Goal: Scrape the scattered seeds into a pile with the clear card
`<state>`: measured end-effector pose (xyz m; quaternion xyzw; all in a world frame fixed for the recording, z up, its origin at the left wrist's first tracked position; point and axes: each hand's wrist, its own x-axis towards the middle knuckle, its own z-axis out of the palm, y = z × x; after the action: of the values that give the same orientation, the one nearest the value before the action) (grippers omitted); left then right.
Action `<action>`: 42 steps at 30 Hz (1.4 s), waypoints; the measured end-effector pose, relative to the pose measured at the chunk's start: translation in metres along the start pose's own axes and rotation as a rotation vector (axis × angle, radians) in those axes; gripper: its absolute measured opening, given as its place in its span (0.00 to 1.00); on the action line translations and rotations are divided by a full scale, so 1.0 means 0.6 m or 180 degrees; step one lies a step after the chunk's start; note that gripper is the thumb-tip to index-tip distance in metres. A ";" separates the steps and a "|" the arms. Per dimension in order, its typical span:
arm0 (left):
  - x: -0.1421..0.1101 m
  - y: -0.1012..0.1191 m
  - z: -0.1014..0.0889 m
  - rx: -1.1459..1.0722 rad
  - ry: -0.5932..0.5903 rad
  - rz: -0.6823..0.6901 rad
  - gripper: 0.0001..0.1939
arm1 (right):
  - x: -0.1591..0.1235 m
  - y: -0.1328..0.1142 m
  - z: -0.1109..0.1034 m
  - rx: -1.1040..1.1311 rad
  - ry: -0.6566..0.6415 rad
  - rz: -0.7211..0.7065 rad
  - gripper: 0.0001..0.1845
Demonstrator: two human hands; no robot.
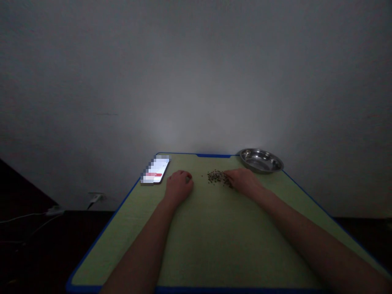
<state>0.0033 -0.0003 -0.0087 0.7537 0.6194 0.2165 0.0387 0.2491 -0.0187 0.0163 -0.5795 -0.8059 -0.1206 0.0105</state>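
A loose pile of small dark and pale pieces that look like seeds (218,177) lies on the light green tabletop (211,228). At the pile's right side is my right hand (243,181), its fingertips drawn together and touching the pieces; whatever sits between them is too small to make out. My left hand (179,185) rests on the table to the left of the pile, apart from it, with fingers curled in toward the thumb. Its palm is hidden, so I cannot see what it encloses.
A shiny metal bowl (261,161) stands at the back right corner. At the back left lies a phone (157,170) with its screen lit. The table has a blue edge (214,155) and stands against a grey wall. Cables and a plug (96,199) are at the lower left.
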 end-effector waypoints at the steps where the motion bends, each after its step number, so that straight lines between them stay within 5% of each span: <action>1: 0.000 0.000 0.001 0.0001 0.0009 0.0000 0.14 | -0.010 -0.004 -0.001 0.0016 0.0019 -0.0043 0.17; 11: 0.002 0.000 0.001 0.0036 0.0022 0.0015 0.14 | -0.074 -0.009 0.000 0.0423 0.0432 -0.0412 0.14; 18: 0.002 -0.003 0.001 0.0036 0.0022 0.0029 0.14 | 0.027 0.001 -0.018 0.0525 0.0677 0.0057 0.16; 24: 0.003 -0.007 0.002 0.0056 0.0035 0.0082 0.14 | 0.073 -0.037 -0.004 0.0656 0.0532 -0.0244 0.13; 42: 0.002 -0.001 -0.002 0.0016 -0.0015 0.0058 0.14 | -0.049 0.027 -0.007 0.0647 0.0336 -0.0641 0.12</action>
<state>0.0024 0.0009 -0.0072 0.7598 0.6130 0.2135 0.0364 0.2731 -0.0420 0.0186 -0.4845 -0.8664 -0.0692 0.0994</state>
